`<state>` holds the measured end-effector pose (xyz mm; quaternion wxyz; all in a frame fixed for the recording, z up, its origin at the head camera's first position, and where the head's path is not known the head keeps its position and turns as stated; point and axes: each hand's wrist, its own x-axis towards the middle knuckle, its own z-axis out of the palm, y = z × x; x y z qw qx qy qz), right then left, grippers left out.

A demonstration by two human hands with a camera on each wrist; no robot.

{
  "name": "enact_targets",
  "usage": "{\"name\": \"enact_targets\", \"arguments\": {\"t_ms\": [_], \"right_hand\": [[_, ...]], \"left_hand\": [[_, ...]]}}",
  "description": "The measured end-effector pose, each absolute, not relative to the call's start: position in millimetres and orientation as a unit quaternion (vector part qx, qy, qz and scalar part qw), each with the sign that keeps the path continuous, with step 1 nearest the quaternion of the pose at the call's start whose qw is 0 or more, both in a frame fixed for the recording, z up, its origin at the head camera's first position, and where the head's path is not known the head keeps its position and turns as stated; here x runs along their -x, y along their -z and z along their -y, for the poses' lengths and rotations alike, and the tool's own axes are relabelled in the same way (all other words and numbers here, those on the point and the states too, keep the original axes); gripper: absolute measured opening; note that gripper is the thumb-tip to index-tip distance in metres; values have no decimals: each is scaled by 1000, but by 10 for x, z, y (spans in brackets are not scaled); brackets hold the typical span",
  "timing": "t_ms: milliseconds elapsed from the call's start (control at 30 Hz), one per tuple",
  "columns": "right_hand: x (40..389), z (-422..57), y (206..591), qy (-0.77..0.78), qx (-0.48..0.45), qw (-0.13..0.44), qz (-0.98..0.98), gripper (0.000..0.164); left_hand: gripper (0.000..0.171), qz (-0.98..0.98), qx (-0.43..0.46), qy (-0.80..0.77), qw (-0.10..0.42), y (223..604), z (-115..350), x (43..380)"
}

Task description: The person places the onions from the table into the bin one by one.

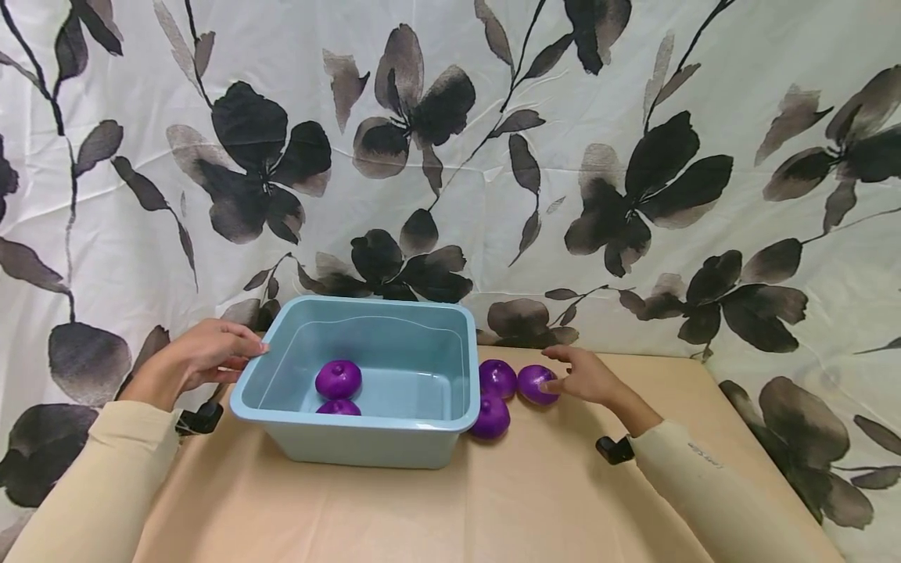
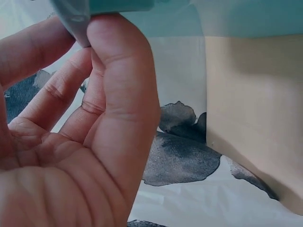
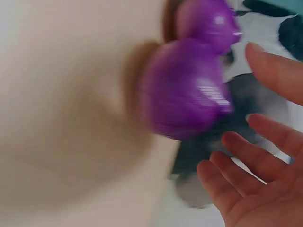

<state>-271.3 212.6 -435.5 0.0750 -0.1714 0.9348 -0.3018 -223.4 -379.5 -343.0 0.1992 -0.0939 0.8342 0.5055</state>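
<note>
one blue tub [image 1: 359,446] here, long axis left to right, mouth up; five onion-shaped purple balls total: two balls [image 1: 339,380] inside it, top one's nub up, three balls [image 1: 490,417] right beside it on the table [image 1: 394,516]; left hand [image 1: 211,356] pinches the tub's left rim, right hand [image 1: 591,379] is wide, fingers spread, at the rightmost ball [image 1: 533,385]

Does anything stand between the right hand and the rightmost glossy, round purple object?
Nothing visible: open space lies between the right hand and the purple object. Two other purple ones lie beyond it, beside the light blue rectangular plastic tub.
</note>
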Motion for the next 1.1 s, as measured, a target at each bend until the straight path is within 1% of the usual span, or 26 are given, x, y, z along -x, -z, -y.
{"name": "enact_targets", "arguments": {"t_ms": [100, 200, 500, 667, 800, 1100], "right_hand": [[2709, -2136, 4575, 325, 147, 76, -931, 80], [2698, -2102, 4741, 335, 132, 66, -931, 81], [2655, -2057, 4965, 349, 103, 39, -931, 82], [2669, -2059, 4992, 350, 105, 33, -930, 83], [2656, -2081, 4967, 341, 111, 25, -933, 82], [2581, -2085, 4645, 338, 142, 23, -930, 78]], "left_hand": [[9, -831, 92, -510, 201, 3435, 3801, 2224], [9, -829, 88, -513, 202, 3430, 3801, 2225], [9, -825, 90, -520, 201, 3428, 3778, 2227], [12, -826, 93, -518, 200, 3433, 3787, 2233], [11, -827, 93, -517, 201, 3446, 3781, 2241], [10, -829, 89, -514, 201, 3422, 3790, 2245]]}}
